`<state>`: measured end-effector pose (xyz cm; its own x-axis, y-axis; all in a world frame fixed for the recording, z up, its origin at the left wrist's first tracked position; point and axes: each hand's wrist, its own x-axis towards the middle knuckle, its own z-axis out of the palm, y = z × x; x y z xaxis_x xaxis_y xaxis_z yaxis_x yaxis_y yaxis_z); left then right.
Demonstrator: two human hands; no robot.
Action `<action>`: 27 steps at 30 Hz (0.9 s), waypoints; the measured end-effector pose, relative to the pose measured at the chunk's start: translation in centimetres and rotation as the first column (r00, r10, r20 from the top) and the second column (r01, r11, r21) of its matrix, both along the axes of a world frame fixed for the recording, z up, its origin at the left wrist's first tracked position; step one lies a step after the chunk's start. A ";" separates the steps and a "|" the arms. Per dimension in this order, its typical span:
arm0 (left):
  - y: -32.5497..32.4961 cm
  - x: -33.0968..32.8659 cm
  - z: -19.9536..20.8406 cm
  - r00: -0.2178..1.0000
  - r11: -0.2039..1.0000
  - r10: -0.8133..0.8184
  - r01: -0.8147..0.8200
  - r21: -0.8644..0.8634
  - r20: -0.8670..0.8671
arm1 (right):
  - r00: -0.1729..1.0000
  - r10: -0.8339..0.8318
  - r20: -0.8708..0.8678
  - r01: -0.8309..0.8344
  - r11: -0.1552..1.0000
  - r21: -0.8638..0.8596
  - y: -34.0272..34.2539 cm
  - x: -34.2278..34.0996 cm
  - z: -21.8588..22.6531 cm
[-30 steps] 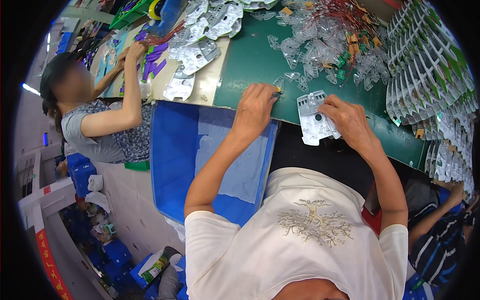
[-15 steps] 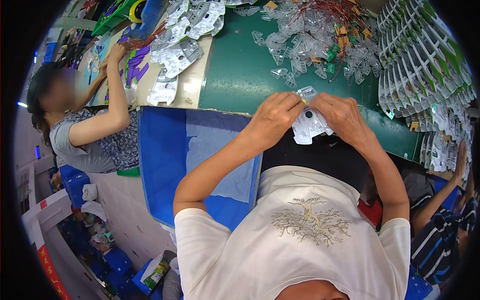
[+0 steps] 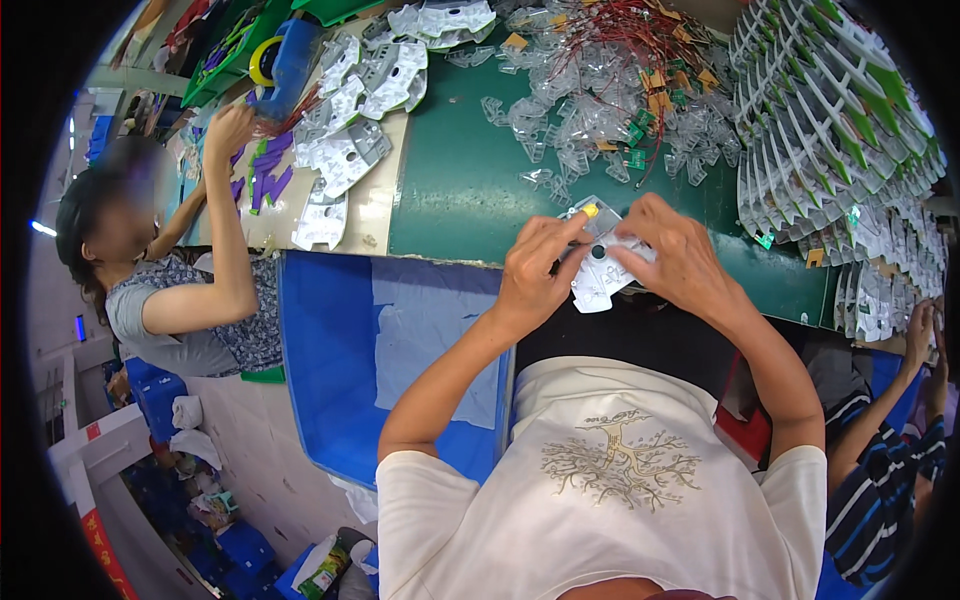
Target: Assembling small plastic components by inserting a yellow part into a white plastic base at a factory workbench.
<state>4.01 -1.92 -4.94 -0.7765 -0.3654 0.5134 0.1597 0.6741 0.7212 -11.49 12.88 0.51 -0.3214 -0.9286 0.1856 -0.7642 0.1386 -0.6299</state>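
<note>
A white moulded plastic shell (image 3: 597, 285) with a round dark hole is held at the table's front edge. My left hand (image 3: 540, 265) grips its left side, thumb and fingers closed on it. A small yellow piece (image 3: 590, 210) shows at the left fingertips; whether it is worn on a finger or held cannot be told. Over the shell's right part, my right hand (image 3: 685, 255) has its fingers bent in a pinch. What lies between those fingertips, if anything, is hidden.
Beyond my hands lie clear plastic parts (image 3: 600, 115), red wires (image 3: 620, 40) and green circuit boards (image 3: 635, 158). Stacked white-and-green shells (image 3: 830, 140) stand right. More shells (image 3: 345, 155) lie left, near a co-worker (image 3: 190, 310). A blue bin (image 3: 335, 400) sits below the table.
The shell has come slightly nearer to me and left, and it has tilted. My right fingers have spread from their earlier pinch at its top and moved down its right side.
</note>
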 end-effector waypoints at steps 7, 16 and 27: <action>-0.7 -0.8 1.0 0.975 0.983 -0.180 0.181 0.001 0.133 | 0.999 0.024 0.027 -0.026 0.997 0.072 0.9 -0.2 0.6; -1.0 -0.9 2.0 0.953 0.972 -0.205 0.224 -0.064 0.223 | 0.760 0.014 0.650 -0.008 1.000 -0.012 1.9 0.0 3.1; -0.9 -0.3 1.0 0.951 0.973 -0.219 0.229 -0.021 0.217 | 0.992 0.019 -0.126 -0.021 1.000 -0.017 2.8 4.6 -0.5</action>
<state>3.76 -2.78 -3.91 -0.9284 -0.1495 0.3401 0.1572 0.6715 0.7242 -6.89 15.70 0.00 -0.2756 -0.9307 0.2407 -0.8400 0.1115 -0.5309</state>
